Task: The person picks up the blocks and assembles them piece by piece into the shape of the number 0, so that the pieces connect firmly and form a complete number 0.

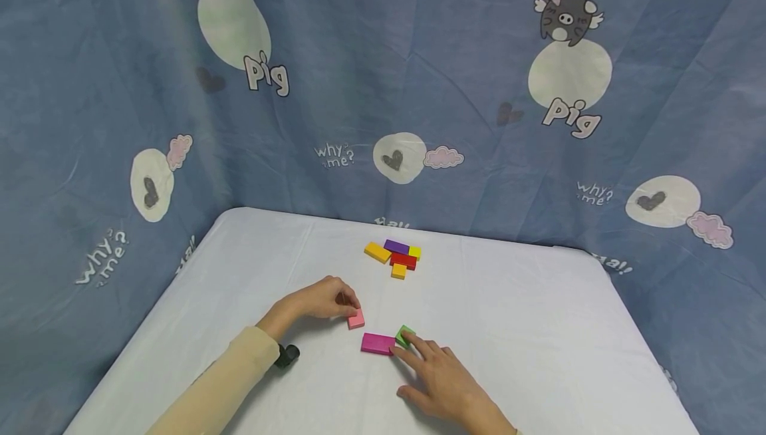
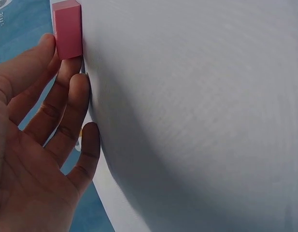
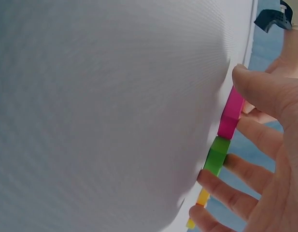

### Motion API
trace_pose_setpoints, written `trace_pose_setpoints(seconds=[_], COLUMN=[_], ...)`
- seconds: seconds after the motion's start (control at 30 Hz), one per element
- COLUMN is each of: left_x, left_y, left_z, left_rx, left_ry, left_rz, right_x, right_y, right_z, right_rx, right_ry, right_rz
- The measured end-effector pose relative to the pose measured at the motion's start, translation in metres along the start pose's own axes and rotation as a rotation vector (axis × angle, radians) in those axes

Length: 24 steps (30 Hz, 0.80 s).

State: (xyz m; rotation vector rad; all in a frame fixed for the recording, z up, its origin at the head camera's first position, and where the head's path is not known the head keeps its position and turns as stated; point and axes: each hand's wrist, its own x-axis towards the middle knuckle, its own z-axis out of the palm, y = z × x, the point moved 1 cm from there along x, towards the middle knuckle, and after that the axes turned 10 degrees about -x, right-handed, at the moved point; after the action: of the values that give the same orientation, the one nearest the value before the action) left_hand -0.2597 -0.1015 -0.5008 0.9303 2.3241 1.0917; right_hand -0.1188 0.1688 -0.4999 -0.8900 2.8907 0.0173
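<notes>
A small pink block (image 1: pixel 356 319) is pinched between the thumb and fingers of my left hand (image 1: pixel 326 298), low at the white tabletop. In the left wrist view the thumb lies along one side of the pink block (image 2: pixel 68 31), and the other fingers are loosely bent. A longer magenta block (image 1: pixel 378 344) lies flat, with a green block (image 1: pixel 404 335) at its right end. My right hand (image 1: pixel 445 382) is spread; its index finger reaches the magenta block (image 3: pixel 231 113) and its middle finger touches the green block (image 3: pixel 217 155). Its thumb stands apart.
Farther back on the white table (image 1: pixel 509 315) lies a cluster: an orange block (image 1: pixel 378 253), a purple block (image 1: pixel 397 247), a yellow block (image 1: pixel 415 253), a red block (image 1: pixel 403 261) and a smaller orange block (image 1: pixel 398 271). A blue printed curtain (image 1: pixel 467 89) hangs behind.
</notes>
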Motion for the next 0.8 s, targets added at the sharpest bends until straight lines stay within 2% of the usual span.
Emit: trace_pose_setpoints(seconds=[0.37, 0.8], left_x=[-0.0008, -0.0022], left_y=[0.0028, 0.003], left_z=[-0.0001, 0.0017], left_rx=[-0.006, -0.013], left_ry=[-0.008, -0.013], left_rz=[0.01, 0.012], right_x=[0.0016, 0.001], right_y=[0.0007, 0.0007], right_z=[-0.0002, -0.0004], right_rx=[0.018, 0.028], right_ry=[-0.035, -0.031], right_rz=[0.019, 0.017])
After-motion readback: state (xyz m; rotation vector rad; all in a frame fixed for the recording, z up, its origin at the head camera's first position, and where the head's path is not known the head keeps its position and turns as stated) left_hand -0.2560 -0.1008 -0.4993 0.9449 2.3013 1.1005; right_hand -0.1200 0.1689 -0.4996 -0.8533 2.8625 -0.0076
